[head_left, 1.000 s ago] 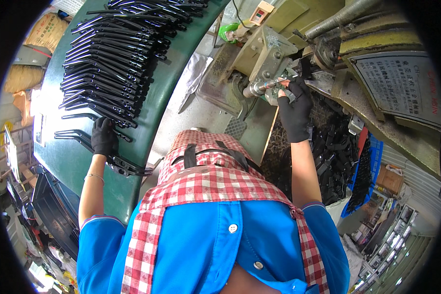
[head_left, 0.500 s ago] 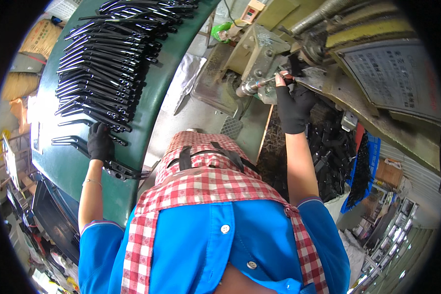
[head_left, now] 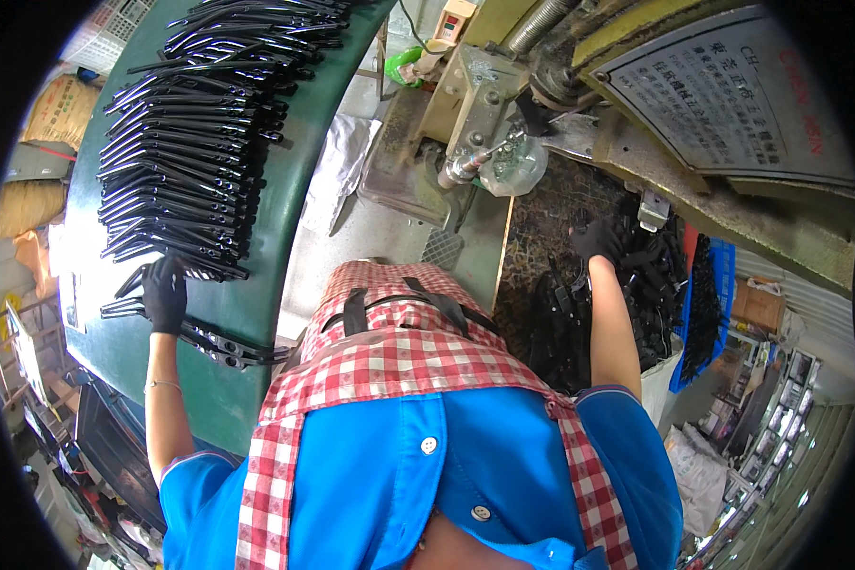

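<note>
Away from the machine (head_left: 475, 114), down to the parts pile (head_left: 551, 323)

Reaches with the right hand (head_left: 596, 241) among small black pieces, no longer up at the machine as a second ago. Cannot tell whether pinching anything: black on black. Keeps the left hand (head_left: 164, 298) over the nearest black rods (head_left: 226, 348) on the green table (head_left: 220, 410), fingers bent, grip unclear, just below a dense rod row (head_left: 176, 185). Glossy, kinked toward the left, pierced toward the right.
</note>
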A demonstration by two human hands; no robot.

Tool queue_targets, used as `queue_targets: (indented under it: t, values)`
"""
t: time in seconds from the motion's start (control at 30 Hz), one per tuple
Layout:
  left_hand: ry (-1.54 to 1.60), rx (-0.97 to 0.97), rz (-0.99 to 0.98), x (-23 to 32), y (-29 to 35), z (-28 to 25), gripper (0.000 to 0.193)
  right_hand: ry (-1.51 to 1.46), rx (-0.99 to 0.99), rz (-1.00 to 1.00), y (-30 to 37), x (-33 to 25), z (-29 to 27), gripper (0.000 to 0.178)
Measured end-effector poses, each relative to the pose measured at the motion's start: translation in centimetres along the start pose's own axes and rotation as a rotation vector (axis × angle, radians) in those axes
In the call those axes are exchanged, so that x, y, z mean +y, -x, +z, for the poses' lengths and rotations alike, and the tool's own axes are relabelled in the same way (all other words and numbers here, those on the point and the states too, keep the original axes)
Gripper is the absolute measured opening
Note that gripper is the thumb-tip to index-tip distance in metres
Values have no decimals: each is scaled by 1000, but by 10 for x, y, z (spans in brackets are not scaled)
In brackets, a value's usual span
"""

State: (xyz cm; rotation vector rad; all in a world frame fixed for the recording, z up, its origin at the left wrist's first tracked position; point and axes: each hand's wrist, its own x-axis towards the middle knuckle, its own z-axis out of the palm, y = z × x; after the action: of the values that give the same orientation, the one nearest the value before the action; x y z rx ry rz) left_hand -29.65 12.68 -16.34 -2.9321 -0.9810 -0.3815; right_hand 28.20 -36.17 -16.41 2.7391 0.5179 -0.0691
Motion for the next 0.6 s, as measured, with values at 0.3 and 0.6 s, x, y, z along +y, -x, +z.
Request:
queue_targets:
  t: [0.3,0.6]
  values:
    - [424,-193,325,166,-147,-87,30,-1007,212,-163,23,7,24,45]
    - [493,-264,640,292,-191,-91,27,-1004,61,-638,90,-54,-135,31]
